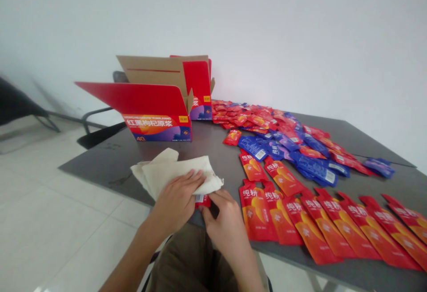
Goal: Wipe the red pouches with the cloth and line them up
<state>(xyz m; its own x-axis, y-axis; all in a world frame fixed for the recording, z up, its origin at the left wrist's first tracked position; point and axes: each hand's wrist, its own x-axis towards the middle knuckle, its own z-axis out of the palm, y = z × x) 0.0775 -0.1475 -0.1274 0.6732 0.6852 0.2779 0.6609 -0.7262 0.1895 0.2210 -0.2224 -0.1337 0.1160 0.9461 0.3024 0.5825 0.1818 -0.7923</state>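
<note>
Grey tabletop [110,161], tiled floor [66,207] — left hand [176,203] and right hand [227,225] clamped on cloth [176,174] (red sachet [203,201] showing).

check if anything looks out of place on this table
A small clump of blue pouches lies alone near the right side of the table, separated from the main blue pile. It looks stray beside the neat rows of red pouches.

One left hand [176,203], one right hand [227,225]. One crumpled cloth [175,174], one red sachet [203,201] half hidden beneath it. Ten separate red sachets [310,225] toward the near right corner of the table [110,161]. One open carton [156,105]. Further red and blue sachets [270,127], too many to count, toward the far edge.
</note>
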